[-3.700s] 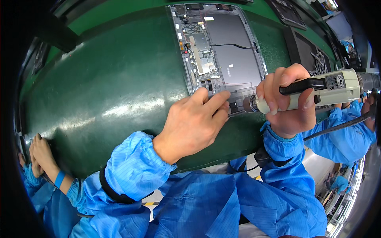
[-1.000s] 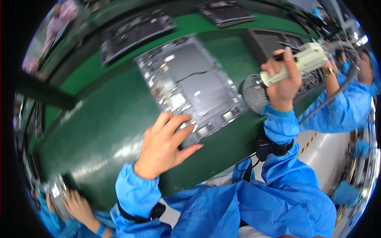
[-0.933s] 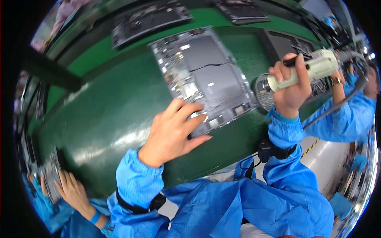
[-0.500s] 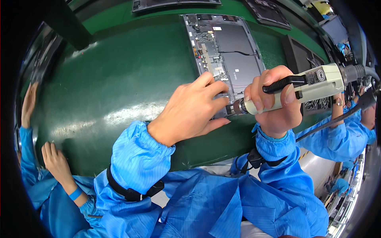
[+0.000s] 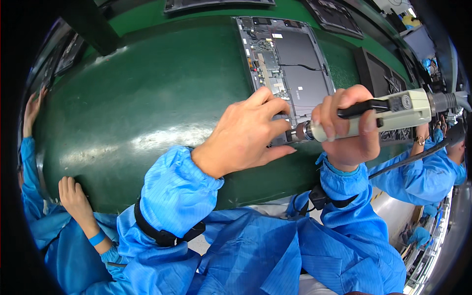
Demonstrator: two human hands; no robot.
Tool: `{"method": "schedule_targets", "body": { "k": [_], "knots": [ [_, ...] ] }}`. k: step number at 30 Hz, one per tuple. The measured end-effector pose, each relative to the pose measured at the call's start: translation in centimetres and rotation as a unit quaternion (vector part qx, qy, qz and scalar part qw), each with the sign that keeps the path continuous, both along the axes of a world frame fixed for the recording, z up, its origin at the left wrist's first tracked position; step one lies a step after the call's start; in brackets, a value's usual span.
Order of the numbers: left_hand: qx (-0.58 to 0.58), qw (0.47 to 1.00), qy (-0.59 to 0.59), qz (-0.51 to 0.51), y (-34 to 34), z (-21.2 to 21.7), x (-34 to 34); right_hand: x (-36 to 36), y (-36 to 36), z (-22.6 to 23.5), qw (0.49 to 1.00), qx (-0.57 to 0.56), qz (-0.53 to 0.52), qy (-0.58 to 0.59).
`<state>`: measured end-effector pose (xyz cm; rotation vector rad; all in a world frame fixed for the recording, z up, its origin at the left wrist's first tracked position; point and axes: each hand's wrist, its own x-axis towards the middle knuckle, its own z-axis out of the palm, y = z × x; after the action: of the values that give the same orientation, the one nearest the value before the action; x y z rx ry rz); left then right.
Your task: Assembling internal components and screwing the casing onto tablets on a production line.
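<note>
An opened laptop base (image 5: 306, 54) lies on the green work surface, with its circuit board bared on the left and a dark flat panel on the right. In my right hand (image 5: 351, 132) is a pale electric screwdriver (image 5: 408, 110), fingers wrapped round its body and black lever. It is held nearly level, its nose pointing left at the base's near edge. My left hand (image 5: 246, 130) lies over that near-left corner, fingers curled and thumb stretched beside the screwdriver's nose. The bit and whatever the left fingertips hold are hidden.
A dark tray (image 5: 376, 73) with small parts stands right of the base. Other laptop parts (image 5: 334, 17) lie at the back. A co-worker's hand (image 5: 76, 199) rests at the left table edge; another person's sleeve (image 5: 410, 172) is at right. The screwdriver's cable (image 5: 413, 160) hangs at the right.
The view has shifted slightly, so the base, both hands and the screwdriver appear a little further right. The hands keep about the same place against the base.
</note>
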<state>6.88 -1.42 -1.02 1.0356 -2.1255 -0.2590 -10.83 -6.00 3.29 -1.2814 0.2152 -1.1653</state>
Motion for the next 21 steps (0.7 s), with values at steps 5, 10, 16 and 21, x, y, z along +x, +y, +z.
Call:
{"method": "schedule_targets", "body": {
  "k": [5, 10, 16, 21],
  "knots": [
    [0.009, 0.995, 0.095, 0.022, 0.2, -0.2, -0.9, -0.4, -0.3, 0.3, 0.999, -0.019, 0.010, -0.026],
    [0.024, 0.994, 0.099, 0.026, 0.3, -0.1, -1.2, -0.5, -0.4, 0.2, 0.999, -0.017, 0.017, -0.027],
    [0.034, 0.993, 0.111, 0.015, 0.1, 0.0, -1.3, -0.6, -0.9, 0.1, 0.997, -0.009, 0.046, -0.058],
    [0.065, 0.990, 0.122, 0.013, 0.1, 0.1, -1.2, -0.6, -1.0, 0.1, 0.996, -0.014, 0.057, -0.069]
  ]
}}
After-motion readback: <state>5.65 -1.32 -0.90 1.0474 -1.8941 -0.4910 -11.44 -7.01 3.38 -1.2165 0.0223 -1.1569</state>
